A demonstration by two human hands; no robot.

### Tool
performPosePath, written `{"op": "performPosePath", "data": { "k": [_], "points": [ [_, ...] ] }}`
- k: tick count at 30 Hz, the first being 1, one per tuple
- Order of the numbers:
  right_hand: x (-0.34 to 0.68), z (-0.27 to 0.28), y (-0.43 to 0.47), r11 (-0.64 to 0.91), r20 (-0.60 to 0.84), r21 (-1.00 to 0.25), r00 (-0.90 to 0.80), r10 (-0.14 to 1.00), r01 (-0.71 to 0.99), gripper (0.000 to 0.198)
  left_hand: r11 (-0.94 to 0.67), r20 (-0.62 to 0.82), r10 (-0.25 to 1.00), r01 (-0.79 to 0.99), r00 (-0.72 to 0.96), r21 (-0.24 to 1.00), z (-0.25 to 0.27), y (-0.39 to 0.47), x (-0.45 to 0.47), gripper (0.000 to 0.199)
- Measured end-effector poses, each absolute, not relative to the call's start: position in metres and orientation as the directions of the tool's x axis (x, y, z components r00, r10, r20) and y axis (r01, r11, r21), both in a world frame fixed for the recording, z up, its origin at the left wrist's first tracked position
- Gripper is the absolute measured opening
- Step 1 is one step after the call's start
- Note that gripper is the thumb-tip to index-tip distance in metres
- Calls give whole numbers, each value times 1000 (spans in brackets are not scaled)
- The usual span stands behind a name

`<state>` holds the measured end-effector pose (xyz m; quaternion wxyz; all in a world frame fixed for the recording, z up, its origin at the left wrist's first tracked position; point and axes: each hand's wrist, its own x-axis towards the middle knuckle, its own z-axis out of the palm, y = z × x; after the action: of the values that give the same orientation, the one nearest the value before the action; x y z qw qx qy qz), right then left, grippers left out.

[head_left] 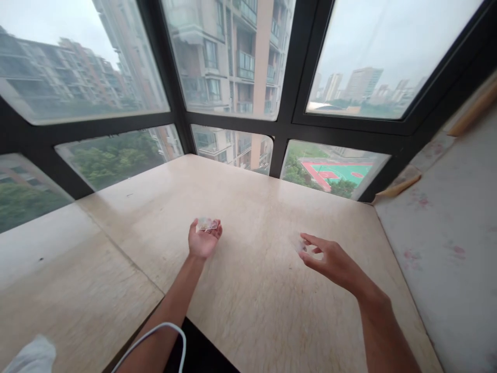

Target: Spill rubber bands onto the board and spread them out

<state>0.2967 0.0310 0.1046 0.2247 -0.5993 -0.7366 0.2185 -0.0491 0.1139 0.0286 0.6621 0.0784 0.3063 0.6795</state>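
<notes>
Palm up, my left hand (pixel 204 242) holds a small clear plastic box (pixel 207 224) across its fingers, with the thumb at the box's left side. Tiny pale or yellowish bits seem to show in the box, too small to name. My right hand (pixel 324 258) pinches a small clear plastic piece (pixel 298 243) between thumb and fingers, to the right of the left hand and well apart from it. That piece is blurred; whether it is a lid or another box cannot be told. Both hands are above the beige stone sill (pixel 248 290).
Dark-framed windows (pixel 285 93) stand behind the sill. A floral-papered wall (pixel 450 259) with peeling edges borders the right. A white cable (pixel 171 325) loops over my left forearm. White cloth (pixel 33 356) lies at the lower left, and a dark speck (pixel 41 259) sits on the sill.
</notes>
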Motion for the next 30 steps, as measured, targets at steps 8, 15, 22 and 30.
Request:
{"op": "performPosePath", "data": {
  "k": [8, 15, 22, 30],
  "points": [
    [288, 100, 29, 200, 51, -601, -213, 976, 774, 59, 265, -171, 824, 99, -541, 959, 45, 149, -133, 53],
    [286, 98, 30, 222, 39, -585, -247, 968, 780, 59, 275, 18, 906, 623, -422, 732, 53, 157, -164, 68],
    [287, 102, 28, 210, 16, -576, -246, 969, 790, 61, 224, -17, 914, 470, -405, 854, 59, 144, -159, 76],
    [282, 111, 16, 228, 91, -635, -221, 971, 738, 60, -52, 51, 963, 5, -264, 999, 74, 117, -104, 62]
  ]
}}
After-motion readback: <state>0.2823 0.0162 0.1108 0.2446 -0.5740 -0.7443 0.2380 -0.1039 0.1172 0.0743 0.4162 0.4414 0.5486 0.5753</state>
